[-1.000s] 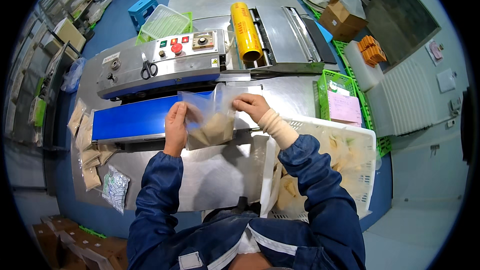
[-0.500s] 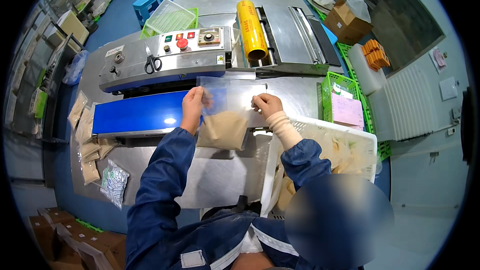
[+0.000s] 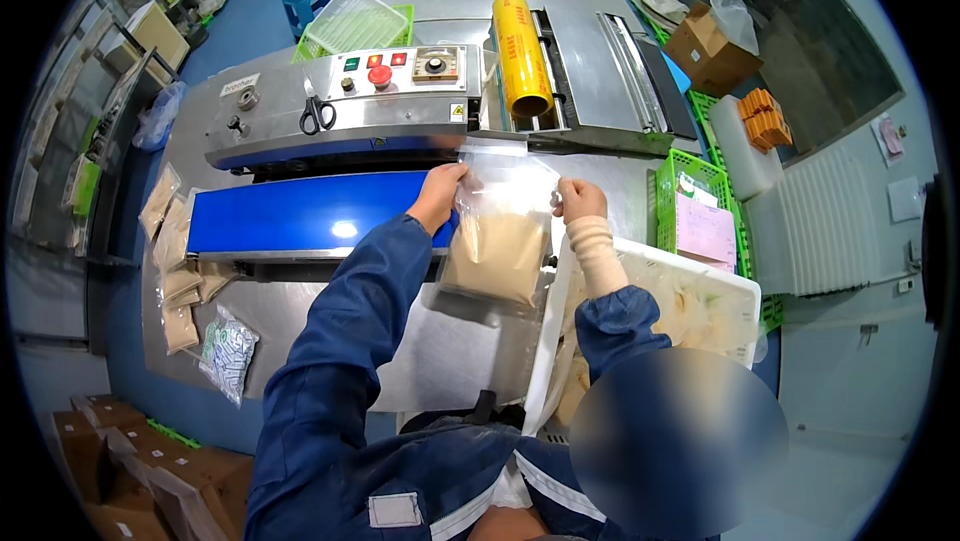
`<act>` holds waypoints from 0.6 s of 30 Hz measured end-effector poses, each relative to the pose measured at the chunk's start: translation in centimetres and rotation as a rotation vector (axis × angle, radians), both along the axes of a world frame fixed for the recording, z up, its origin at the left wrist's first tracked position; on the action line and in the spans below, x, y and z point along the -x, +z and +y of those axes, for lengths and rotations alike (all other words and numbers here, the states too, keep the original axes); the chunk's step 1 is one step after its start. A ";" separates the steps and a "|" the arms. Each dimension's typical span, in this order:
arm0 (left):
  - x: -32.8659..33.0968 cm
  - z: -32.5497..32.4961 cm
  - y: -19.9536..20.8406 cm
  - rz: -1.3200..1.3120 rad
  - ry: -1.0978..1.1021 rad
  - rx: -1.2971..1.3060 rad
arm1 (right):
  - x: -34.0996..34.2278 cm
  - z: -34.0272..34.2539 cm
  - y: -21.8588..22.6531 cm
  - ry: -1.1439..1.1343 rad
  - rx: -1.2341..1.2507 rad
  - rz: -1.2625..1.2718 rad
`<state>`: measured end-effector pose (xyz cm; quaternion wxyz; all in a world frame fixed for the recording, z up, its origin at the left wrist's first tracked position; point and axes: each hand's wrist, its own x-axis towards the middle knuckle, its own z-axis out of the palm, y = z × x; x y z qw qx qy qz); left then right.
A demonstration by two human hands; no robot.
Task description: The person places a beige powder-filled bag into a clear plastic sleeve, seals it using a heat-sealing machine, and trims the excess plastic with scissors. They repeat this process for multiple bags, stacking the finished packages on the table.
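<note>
A clear plastic bag of beige powder hangs upright between my hands, its powder settled in the lower part. My left hand pinches the bag's upper left edge. At the upper right edge, the closed fingers of my right hand grip the bag. Behind the bag's top stands a band sealing machine, with a blue conveyor belt running along its front, left of the bag. Below the bag is the bare metal table.
A white basket of filled bags stands at my right, under my right forearm. Several filled bags lie at the belt's left end. Scissors rest on the machine. A yellow film roll sits behind, and a green basket is at right.
Both hands and the bag of powder have moved to the right. My right hand now grips the bag's upper right edge; before, it was apart from it.
</note>
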<state>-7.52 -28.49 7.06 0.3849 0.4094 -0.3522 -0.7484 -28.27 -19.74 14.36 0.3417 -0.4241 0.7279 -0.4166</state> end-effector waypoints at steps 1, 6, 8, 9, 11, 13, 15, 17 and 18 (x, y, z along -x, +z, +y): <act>0.5 -0.2 0.2 0.028 0.010 -0.032 | 0.3 -0.2 0.4 -0.006 -0.011 0.038; 0.7 -1.4 0.2 0.040 0.079 -0.069 | 1.9 -2.7 -1.2 0.078 -0.043 0.024; 0.2 -1.5 -0.3 0.051 0.118 -0.075 | 1.3 -3.2 -1.1 0.076 -0.047 0.013; 0.0 -1.5 -0.6 0.057 0.137 -0.078 | 1.1 -3.4 -1.1 0.075 -0.049 0.007; -0.1 -1.8 -0.5 0.070 0.145 -0.069 | 1.3 -4.2 -1.1 0.081 -0.097 0.035; -0.4 -2.1 -0.6 0.067 0.157 -0.054 | 1.0 -4.7 -1.0 0.092 -0.120 0.025; -1.1 -2.3 -0.8 0.039 0.173 -0.054 | 0.4 -4.8 -0.6 0.106 -0.154 0.064; -1.1 -2.5 -0.7 0.036 0.186 -0.048 | 0.5 -5.1 -0.4 0.115 -0.172 0.111; -1.2 -2.5 -0.7 0.041 0.196 -0.063 | 0.9 -5.8 -1.8 0.119 -0.173 0.081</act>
